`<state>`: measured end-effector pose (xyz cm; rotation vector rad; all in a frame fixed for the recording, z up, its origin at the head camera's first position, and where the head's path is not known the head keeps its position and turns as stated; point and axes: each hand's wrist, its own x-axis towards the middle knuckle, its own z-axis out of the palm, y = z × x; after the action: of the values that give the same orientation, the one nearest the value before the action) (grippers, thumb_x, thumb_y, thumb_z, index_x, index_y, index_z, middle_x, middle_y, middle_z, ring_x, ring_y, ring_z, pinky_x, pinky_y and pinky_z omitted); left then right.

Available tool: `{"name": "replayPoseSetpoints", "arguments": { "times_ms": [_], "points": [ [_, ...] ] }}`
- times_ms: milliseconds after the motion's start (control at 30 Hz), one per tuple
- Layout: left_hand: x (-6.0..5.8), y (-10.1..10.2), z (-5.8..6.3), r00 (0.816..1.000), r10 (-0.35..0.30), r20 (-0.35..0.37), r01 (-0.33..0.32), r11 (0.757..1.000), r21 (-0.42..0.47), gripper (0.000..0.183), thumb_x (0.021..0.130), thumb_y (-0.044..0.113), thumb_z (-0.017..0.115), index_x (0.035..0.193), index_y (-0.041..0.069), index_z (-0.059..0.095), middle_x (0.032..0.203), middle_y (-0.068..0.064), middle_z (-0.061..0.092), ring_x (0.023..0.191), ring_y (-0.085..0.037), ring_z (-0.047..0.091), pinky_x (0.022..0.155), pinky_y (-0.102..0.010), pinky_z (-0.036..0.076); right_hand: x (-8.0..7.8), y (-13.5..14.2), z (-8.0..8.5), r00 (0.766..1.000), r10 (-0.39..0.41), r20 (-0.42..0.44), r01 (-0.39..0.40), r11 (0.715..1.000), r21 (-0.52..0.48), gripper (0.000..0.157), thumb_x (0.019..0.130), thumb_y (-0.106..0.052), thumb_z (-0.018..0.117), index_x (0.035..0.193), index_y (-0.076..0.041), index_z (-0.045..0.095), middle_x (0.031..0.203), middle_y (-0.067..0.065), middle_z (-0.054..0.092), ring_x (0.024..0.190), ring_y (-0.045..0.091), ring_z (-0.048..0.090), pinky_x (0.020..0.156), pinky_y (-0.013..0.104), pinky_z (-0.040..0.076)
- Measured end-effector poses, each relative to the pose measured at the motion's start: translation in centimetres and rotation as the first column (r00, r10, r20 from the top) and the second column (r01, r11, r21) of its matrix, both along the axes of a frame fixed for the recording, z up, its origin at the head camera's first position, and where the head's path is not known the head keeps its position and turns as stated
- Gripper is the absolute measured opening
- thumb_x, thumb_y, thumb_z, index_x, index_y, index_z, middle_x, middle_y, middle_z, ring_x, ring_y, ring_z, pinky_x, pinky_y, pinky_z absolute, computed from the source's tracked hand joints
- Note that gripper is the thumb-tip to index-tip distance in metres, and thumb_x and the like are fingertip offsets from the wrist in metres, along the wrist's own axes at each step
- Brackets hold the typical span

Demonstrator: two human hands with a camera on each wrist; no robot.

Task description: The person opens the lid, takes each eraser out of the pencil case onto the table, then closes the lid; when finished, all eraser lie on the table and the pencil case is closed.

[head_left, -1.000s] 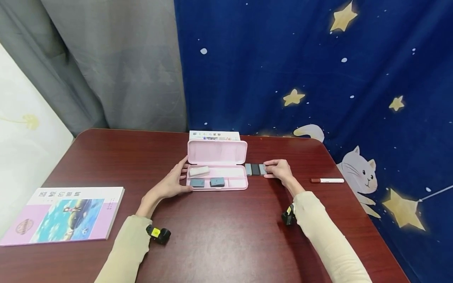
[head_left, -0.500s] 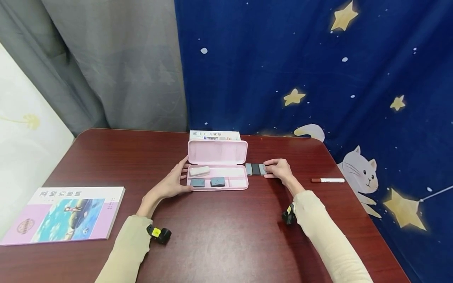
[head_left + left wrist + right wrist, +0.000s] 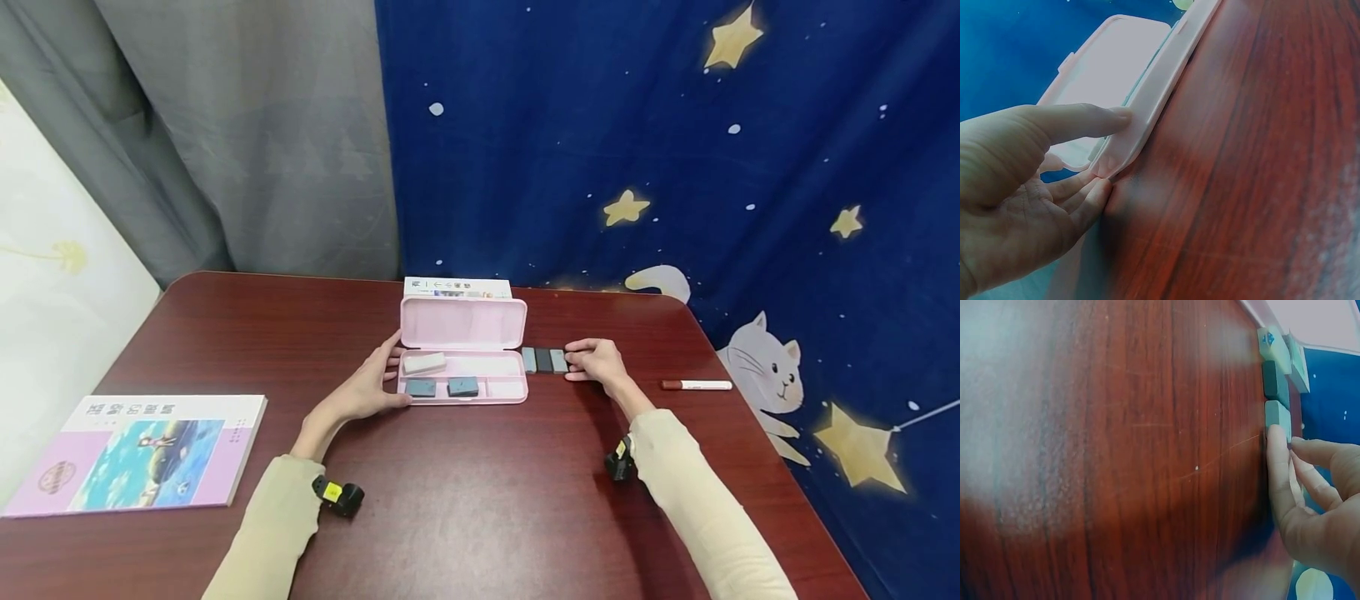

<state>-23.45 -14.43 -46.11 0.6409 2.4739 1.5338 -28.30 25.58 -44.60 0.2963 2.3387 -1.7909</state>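
A pink pencil case (image 3: 463, 402) lies with its lid (image 3: 463, 323) raised. Inside are a white eraser (image 3: 424, 364) and two blue-grey blocks, one at the left (image 3: 420, 388), the other nearer the middle (image 3: 462, 387). My left hand (image 3: 365, 386) grips the case's left end, thumb in front and fingers at the side and back. Right of the case, a grey block (image 3: 529, 360), a black block (image 3: 543, 360) and another grey block (image 3: 558, 361) form a row. My right hand (image 3: 597, 363) has its fingertips at the last block's right edge, fingers extended.
Behind the raised lid stands a white book or box (image 3: 457, 287) with printed characters. A brown-capped white marker (image 3: 696, 385) lies to the right on the wooden table (image 3: 480, 492). A large picture book (image 3: 142, 458) is at the left. Curtains hang behind the table.
My right hand has drawn back slightly to the right, uncovering more of the end grey block. The row of blocks and my left hand's hold on the pencil case look the same.
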Motion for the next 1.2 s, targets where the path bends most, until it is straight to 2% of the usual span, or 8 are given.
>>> {"name": "replayPoseSetpoints", "arguments": {
  "times_ms": [167, 267, 500, 733, 900, 1100, 1133, 1200],
  "points": [
    [0.0, -0.1, -0.2, 1.0, 0.003, 0.006, -0.003, 1.0, 0.003, 0.109, 0.074, -0.005, 0.079, 0.154, 0.003, 0.005, 0.138, -0.026, 0.032, 0.127, -0.038, 0.037, 0.107, -0.05, 0.036, 0.2, -0.5, 0.7, 0.999, -0.029, -0.018, 0.03, 0.997, 0.075, 0.027, 0.089, 0.005, 0.062, 0.115, 0.013, 0.062, 0.078, 0.01, 0.068, 0.054, 0.009, 0.06, 0.054, 0.026, 0.058],
    [-0.1, -0.1, -0.3, 1.0, 0.007, 0.003, -0.007, 1.0, -0.004, 0.109, 0.074, -0.004, 0.079, 0.154, 0.003, 0.005, 0.138, -0.025, 0.032, 0.127, -0.038, 0.037, 0.106, -0.049, 0.037, 0.3, -1.4, 1.4, 0.999, -0.004, -0.039, 0.007, 0.996, 0.089, 0.027, 0.089, 0.003, 0.062, 0.114, 0.013, 0.062, 0.083, 0.017, 0.069, 0.054, 0.009, 0.06, 0.053, 0.026, 0.057],
    [-0.1, -0.2, -0.3, 1.0, 0.005, 0.007, -0.005, 1.0, -0.015, 0.109, 0.074, -0.003, 0.079, 0.153, 0.002, 0.005, 0.138, -0.025, 0.032, 0.128, -0.038, 0.037, 0.107, -0.049, 0.036, 1.0, -5.1, 3.1, 0.989, 0.138, -0.057, -0.136, 0.99, 0.039, 0.026, 0.089, 0.004, 0.063, 0.112, 0.017, 0.061, 0.094, 0.033, 0.064, 0.057, 0.013, 0.062, 0.056, 0.028, 0.058],
    [-0.1, -0.1, -0.2, 1.0, 0.006, -0.003, -0.007, 1.0, -0.018, 0.109, 0.074, -0.004, 0.079, 0.153, 0.001, 0.005, 0.137, -0.026, 0.033, 0.127, -0.039, 0.037, 0.106, -0.049, 0.037, 2.0, -9.2, 3.3, 0.949, 0.304, -0.076, -0.29, 0.944, 0.156, 0.019, 0.087, 0.005, 0.066, 0.104, 0.012, 0.068, 0.089, 0.029, 0.067, 0.06, 0.021, 0.066, 0.06, 0.035, 0.059],
    [-0.1, 0.0, -0.2, 1.0, -0.001, -0.016, 0.001, 1.0, 0.001, 0.108, 0.073, -0.003, 0.08, 0.153, 0.0, 0.006, 0.136, -0.028, 0.034, 0.126, -0.041, 0.038, 0.106, -0.051, 0.037, 2.4, -11.8, 3.2, 0.891, 0.442, -0.105, -0.4, 0.872, 0.281, 0.013, 0.086, 0.003, 0.068, 0.097, 0.008, 0.072, 0.083, 0.018, 0.07, 0.064, 0.026, 0.07, 0.06, 0.035, 0.059],
    [-0.1, -0.1, -0.3, 1.0, 0.006, -0.012, -0.006, 1.0, 0.008, 0.108, 0.073, -0.004, 0.08, 0.153, 0.0, 0.007, 0.136, -0.028, 0.034, 0.126, -0.041, 0.038, 0.106, -0.051, 0.037, 2.3, -14.3, 3.2, 0.741, 0.647, -0.178, -0.473, 0.692, 0.545, 0.006, 0.084, -0.003, 0.072, 0.089, -0.003, 0.076, 0.081, 0.003, 0.072, 0.072, 0.008, 0.061, 0.071, 0.022, 0.052],
    [-0.1, -0.1, -0.3, 1.0, 0.008, -0.012, -0.008, 1.0, 0.008, 0.108, 0.073, -0.004, 0.08, 0.153, 0.0, 0.007, 0.136, -0.028, 0.034, 0.126, -0.041, 0.039, 0.106, -0.051, 0.037, 2.2, -14.6, 3.2, 0.723, 0.667, -0.182, -0.466, 0.665, 0.583, 0.006, 0.083, -0.004, 0.073, 0.088, -0.005, 0.076, 0.081, 0.0, 0.072, 0.072, 0.006, 0.059, 0.071, 0.022, 0.05],
    [0.0, -0.1, -0.3, 1.0, 0.008, -0.009, -0.008, 1.0, 0.007, 0.108, 0.073, -0.004, 0.08, 0.153, 0.0, 0.007, 0.136, -0.028, 0.034, 0.126, -0.041, 0.039, 0.106, -0.05, 0.037, 2.2, -15.2, 3.2, 0.708, 0.684, -0.176, -0.465, 0.639, 0.612, 0.005, 0.083, -0.006, 0.075, 0.087, -0.007, 0.076, 0.081, -0.002, 0.072, 0.071, 0.005, 0.057, 0.07, 0.022, 0.049]
  ]
}}
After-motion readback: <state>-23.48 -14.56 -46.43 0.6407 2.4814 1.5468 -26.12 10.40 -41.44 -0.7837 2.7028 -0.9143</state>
